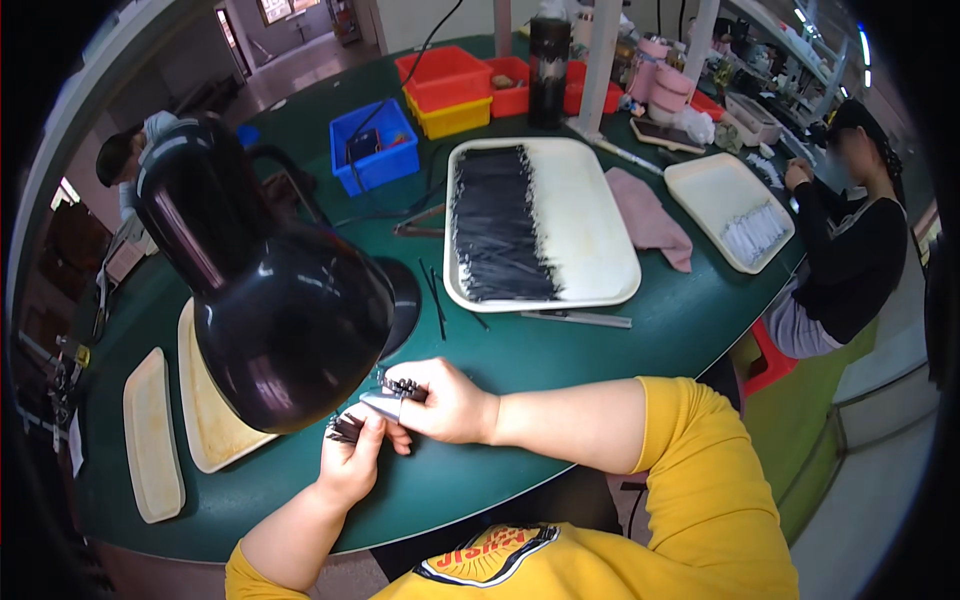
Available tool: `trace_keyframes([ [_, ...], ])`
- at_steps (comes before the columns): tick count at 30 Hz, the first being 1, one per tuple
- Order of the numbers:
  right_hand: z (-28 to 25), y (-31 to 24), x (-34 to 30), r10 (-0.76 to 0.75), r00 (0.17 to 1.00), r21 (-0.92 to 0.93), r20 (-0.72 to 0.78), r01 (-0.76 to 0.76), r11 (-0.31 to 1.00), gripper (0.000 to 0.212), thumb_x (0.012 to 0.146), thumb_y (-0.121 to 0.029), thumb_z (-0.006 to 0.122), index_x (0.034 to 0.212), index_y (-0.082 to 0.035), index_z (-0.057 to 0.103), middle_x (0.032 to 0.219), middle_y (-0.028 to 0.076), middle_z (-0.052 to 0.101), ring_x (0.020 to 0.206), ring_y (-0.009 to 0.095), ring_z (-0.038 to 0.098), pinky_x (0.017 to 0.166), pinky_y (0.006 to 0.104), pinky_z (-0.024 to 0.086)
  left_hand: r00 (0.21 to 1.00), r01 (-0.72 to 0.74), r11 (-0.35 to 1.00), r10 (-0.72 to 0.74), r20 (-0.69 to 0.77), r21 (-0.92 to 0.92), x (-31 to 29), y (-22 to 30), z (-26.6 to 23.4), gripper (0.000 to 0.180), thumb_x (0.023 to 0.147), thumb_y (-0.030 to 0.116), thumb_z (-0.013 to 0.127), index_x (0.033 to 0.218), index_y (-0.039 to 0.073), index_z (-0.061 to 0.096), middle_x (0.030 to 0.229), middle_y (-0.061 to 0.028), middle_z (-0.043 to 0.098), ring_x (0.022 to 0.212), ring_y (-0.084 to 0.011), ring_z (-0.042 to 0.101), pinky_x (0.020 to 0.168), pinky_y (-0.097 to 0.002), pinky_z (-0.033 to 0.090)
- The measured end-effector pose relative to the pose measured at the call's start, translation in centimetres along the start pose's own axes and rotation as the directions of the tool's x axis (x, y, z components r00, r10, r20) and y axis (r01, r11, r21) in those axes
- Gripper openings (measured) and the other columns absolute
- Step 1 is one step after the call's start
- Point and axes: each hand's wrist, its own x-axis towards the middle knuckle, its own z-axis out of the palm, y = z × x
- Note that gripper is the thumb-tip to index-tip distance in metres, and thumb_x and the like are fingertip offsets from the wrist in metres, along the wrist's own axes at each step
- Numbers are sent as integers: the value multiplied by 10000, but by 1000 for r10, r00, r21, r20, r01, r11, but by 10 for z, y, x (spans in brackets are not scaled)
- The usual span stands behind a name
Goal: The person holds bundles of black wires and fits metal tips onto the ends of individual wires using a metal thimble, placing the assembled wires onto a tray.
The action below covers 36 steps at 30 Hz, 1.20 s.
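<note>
My left hand is closed round a small bunch of thin black strips, whose ends poke out past the fingers. Close beside it, my right hand grips another bundle of black strips. A silvery pointed metal piece juts from the right hand toward the left thumb; I cannot make out its kind. Both hands are near the table's front edge, beside the black lamp head. Beyond them lies a cream tray, its left half covered with many black strips.
Two cream trays lie left of the lamp. A few loose strips and a grey knife-like tool are on the green table. Behind stand a blue bin and red and yellow bins. A co-worker sits at right beside a tray of white pieces.
</note>
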Motion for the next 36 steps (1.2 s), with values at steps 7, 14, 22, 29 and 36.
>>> trace_keyframes([
  [7, 0, 9, -3, -90, 996, -139, -18, 87, 986, 72, 768, -68, 508, 767, -3, 540, 633, -8, 507, 590, 27, 440, 526, 182, 368, 979, 27, 994, -48, -196, -107, -4, 4, 3, 207, 858, 146, 392, 707, 29, 472, 523, 4, 411, 416, -35, 305, 382, -172, 224],
  [14, 6, 7, 1, -85, 996, -176, -16, 81, 981, 94, 725, -75, 533, 673, -4, 501, 569, -10, 456, 535, 39, 365, 470, 201, 321, 944, 41, 995, -67, -324, -88, -6, 13, -2, 139, 816, 109, 457, 728, 13, 505, 502, 57, 368, 422, -17, 306, 386, -176, 207],
  [22, 10, -21, -2, 45, 989, -176, 143, -19, 984, 58, 733, -63, 527, 706, -15, 508, 616, -14, 478, 567, 45, 398, 533, 188, 347, 947, -124, 989, 144, -288, 85, -9, 26, -9, 163, 752, 57, 550, 909, 19, 530, 655, 49, 478, 579, 10, 400, 538, -135, 345],
  [29, 21, -30, -6, 339, 878, -120, 337, -317, 941, 121, 771, -105, 541, 722, 3, 561, 688, 30, 567, 636, 59, 482, 601, 198, 400, 960, -259, 933, 277, -42, 251, -16, 36, -6, 453, 648, 180, 687, 1040, 33, 515, 710, -9, 481, 569, -33, 387, 520, -162, 342],
  [36, 16, -25, -12, 417, 806, -58, 421, -434, 899, 176, 664, 50, 514, 835, 6, 522, 780, 58, 557, 733, 118, 529, 685, 236, 428, 932, -357, 908, 329, 153, 221, -19, 38, 2, 450, 712, 21, 557, 1144, 29, 431, 940, -107, 558, 779, -197, 559, 696, -245, 422],
])
